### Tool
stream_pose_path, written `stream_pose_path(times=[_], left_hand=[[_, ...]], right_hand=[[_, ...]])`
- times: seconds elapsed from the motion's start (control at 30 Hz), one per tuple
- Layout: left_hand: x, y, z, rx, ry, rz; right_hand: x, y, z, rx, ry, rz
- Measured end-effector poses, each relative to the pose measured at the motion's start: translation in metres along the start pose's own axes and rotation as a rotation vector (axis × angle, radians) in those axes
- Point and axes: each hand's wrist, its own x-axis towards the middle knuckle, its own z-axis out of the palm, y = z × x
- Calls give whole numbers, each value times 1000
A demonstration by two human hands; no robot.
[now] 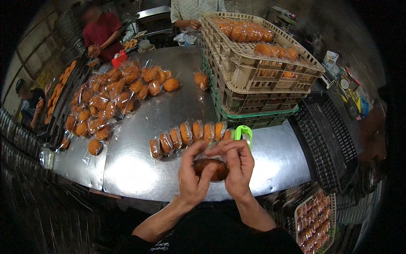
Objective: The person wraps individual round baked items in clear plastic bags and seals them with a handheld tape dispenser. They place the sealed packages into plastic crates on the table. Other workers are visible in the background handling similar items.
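Observation:
Between my two hands, just above the near part of the metal table, is a brown bread bun [215, 170] in clear plastic. My left hand [190, 174] grips its left end, thumb lying across the front. My right hand [239, 170] closes on the right end, its fingers bent over the top toward the left fingertips. Beyond my hands stands a row of bagged buns [186, 133], leaning side by side. A bright green tape dispenser [244, 133] sits just behind my right hand, partly hidden by it.
A big pile of bagged buns [110, 95] covers the table's left side. Stacked plastic crates [262, 76] rise at the right, buns in the top one. A black crate [327, 139] stands beyond the right edge; a crate of packed buns [314, 220] sits lower right. Other people work across the table.

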Motion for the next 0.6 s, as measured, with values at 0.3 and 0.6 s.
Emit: stream_pose_path(times=[0.3,0.6], left_hand=[[5,-18,-45,-143,144,-214],[25,-38,-94,-337,-246,-226]], right_hand=[[-11,23,52,-824,-153,-293],[-3,40,56,-736,-195,-241]])
